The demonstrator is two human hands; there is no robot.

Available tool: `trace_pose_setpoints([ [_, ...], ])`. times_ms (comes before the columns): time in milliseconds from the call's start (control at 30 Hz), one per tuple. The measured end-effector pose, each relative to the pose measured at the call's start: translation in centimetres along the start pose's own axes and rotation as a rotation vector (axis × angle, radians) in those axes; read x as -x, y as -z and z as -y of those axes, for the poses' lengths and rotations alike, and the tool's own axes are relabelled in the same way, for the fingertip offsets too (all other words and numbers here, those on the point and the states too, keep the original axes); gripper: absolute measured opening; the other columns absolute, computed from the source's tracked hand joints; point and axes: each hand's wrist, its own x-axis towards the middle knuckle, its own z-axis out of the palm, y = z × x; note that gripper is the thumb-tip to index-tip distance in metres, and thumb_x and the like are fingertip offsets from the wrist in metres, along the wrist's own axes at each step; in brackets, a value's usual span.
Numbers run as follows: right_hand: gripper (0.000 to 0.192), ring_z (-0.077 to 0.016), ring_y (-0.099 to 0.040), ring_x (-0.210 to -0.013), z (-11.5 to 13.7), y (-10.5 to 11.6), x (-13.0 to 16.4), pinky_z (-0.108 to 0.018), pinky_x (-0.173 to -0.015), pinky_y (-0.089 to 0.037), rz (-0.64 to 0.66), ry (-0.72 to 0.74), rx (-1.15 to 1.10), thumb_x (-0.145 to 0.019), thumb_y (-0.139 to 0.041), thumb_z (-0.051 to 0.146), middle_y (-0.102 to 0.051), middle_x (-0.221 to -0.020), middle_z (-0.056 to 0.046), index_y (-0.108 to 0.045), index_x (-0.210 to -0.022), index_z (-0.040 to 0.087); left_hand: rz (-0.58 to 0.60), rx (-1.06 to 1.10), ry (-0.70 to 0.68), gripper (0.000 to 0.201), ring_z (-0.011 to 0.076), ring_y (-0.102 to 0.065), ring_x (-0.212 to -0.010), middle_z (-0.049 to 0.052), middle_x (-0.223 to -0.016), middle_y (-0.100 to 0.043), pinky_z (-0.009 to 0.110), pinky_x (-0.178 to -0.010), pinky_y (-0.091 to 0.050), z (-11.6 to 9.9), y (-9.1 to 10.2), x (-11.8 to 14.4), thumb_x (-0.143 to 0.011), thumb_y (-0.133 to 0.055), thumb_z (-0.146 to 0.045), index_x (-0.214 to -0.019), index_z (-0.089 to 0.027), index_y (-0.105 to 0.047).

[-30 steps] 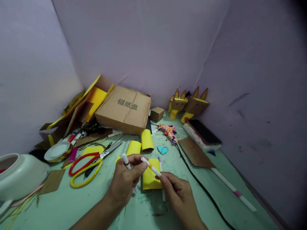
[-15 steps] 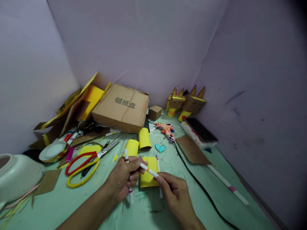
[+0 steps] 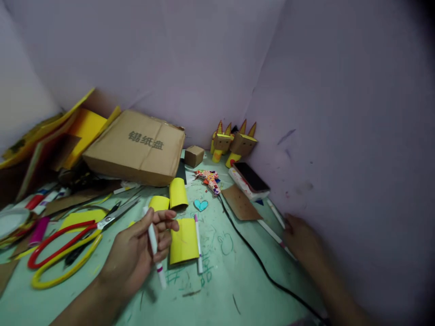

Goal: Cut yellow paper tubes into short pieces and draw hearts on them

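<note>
My left hand is closed around a white marker pen, which points up and slightly left; a purple-pink band shows near its lower end. At the table's right edge, my right hand pinches the near end of another white marker. That hand is partly blurred. A white marker with a pink band lies just beside it. Between the hands, a yellow folded card piece lies with a purple-tipped marker along its right side.
Red-and-yellow-handled scissors lie at left. Behind are yellow card tubes, a cardboard box, a glue gun with a black cord, and a blue heart. Cardboard figures and a phone stand right.
My right hand has moved away from the left hand, out to the right, carrying a marker. The left hand keeps its marker. The view has turned to the right.
</note>
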Motion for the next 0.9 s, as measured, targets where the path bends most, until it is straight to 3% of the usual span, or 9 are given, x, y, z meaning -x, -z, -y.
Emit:
trace_pose_setpoints([
  [100,0.029,-0.0304,-0.062,-0.086,3.0,0.1,2.0,-0.043,-0.077,-0.046,-0.122,0.073,-0.089,-0.076,-0.052,0.025,-0.068,-0.093,-0.017,-0.069,-0.097,0.013,0.022,0.041,-0.005,0.043,0.0160,-0.054,-0.060,0.013,-0.075,-0.062,0.027,-0.051,-0.049,0.2,-0.4,0.3,-0.092,-0.036,-0.031,-0.077,-0.007,-0.069],
  [167,0.027,-0.0242,-0.064,-0.083,6.4,0.4,4.2,-0.038,-0.079,-0.048,-0.112,0.186,-0.384,-0.080,-0.060,0.030,-0.069,-0.093,-0.011,-0.066,-0.104,0.019,0.058,0.041,0.003,0.044,0.0204,-0.058,-0.074,0.015,-0.083,-0.064,0.031,-0.062,-0.052,0.5,-0.4,0.6,-0.092,-0.037,-0.033,-0.078,-0.008,-0.071],
  [233,0.024,-0.0188,-0.065,-0.073,10.3,0.5,6.4,-0.030,-0.070,-0.050,0.240,0.175,-0.742,-0.085,-0.059,0.034,-0.070,-0.082,-0.006,-0.067,-0.105,0.023,0.104,-0.003,-0.003,0.042,0.0221,-0.057,-0.082,0.015,-0.090,-0.065,0.031,-0.066,-0.051,1.2,-0.3,0.9,-0.089,-0.044,-0.038,-0.080,-0.009,-0.073],
  [333,0.051,-0.0153,-0.063,-0.060,15.5,-0.1,8.4,-0.026,-0.059,-0.050,0.938,-0.150,-1.300,-0.088,-0.043,0.060,-0.068,-0.069,-0.006,-0.068,-0.099,0.016,0.155,-0.104,-0.027,0.039,0.0222,-0.055,-0.088,0.012,-0.101,-0.066,0.030,-0.075,-0.050,2.2,0.1,1.5,-0.078,-0.059,-0.050,-0.085,-0.015,-0.074],
  [367,0.059,-0.0138,-0.062,-0.057,16.8,-0.5,8.7,-0.024,-0.057,-0.049,1.097,-0.233,-1.415,-0.083,-0.045,0.067,-0.067,-0.069,-0.006,-0.068,-0.095,0.014,0.159,-0.137,-0.022,0.041,0.0218,-0.055,-0.088,0.010,-0.105,-0.066,0.030,-0.077,-0.049,2.5,0.2,1.6,-0.074,-0.062,-0.053,-0.086,-0.017,-0.075],
  [433,0.057,-0.0090,-0.056,-0.050,18.6,-1.3,8.9,-0.019,-0.051,-0.045,1.238,-0.282,-1.523,-0.076,-0.055,0.067,-0.063,-0.062,-0.003,-0.068,-0.083,0.013,0.139,-0.182,-0.010,0.044,0.0205,-0.055,-0.087,0.009,-0.109,-0.065,0.028,-0.077,-0.049,2.7,0.3,1.8,-0.069,-0.066,-0.057,-0.087,-0.018,-0.075],
  [533,0.052,-0.0050,-0.050,-0.040,19.5,-2.8,8.5,-0.015,-0.044,-0.042,1.297,-0.295,-1.605,-0.072,-0.065,0.062,-0.057,-0.054,0.001,-0.068,-0.078,0.011,0.081,-0.184,-0.058,0.041,0.0188,-0.055,-0.083,0.010,-0.099,-0.067,0.024,-0.072,-0.049,2.4,0.4,1.6,-0.062,-0.075,-0.051,-0.082,-0.015,-0.075],
  [733,0.045,-0.0043,-0.044,-0.031,18.3,-5.1,8.5,-0.017,-0.034,-0.045,1.220,-0.533,-1.828,-0.070,-0.074,0.050,-0.054,-0.047,0.003,-0.067,-0.083,0.007,0.102,-0.188,-0.012,0.027,0.0049,-0.042,-0.041,0.001,-0.062,-0.061,0.018,-0.038,-0.034,2.1,0.7,0.0,-0.059,-0.080,-0.033,-0.074,-0.013,-0.070],
  [900,0.051,-0.0073,-0.049,-0.029,17.8,-5.0,8.9,-0.018,-0.031,-0.046,1.359,-0.600,-1.831,-0.071,-0.070,0.054,-0.059,-0.045,-0.002,-0.069,-0.085,0.005,0.100,-0.199,-0.043,0.027,0.0022,-0.038,-0.035,0.003,-0.059,-0.064,0.013,-0.033,-0.027,2.2,0.7,-0.3,-0.061,-0.079,-0.033,-0.070,-0.012,-0.065],
])
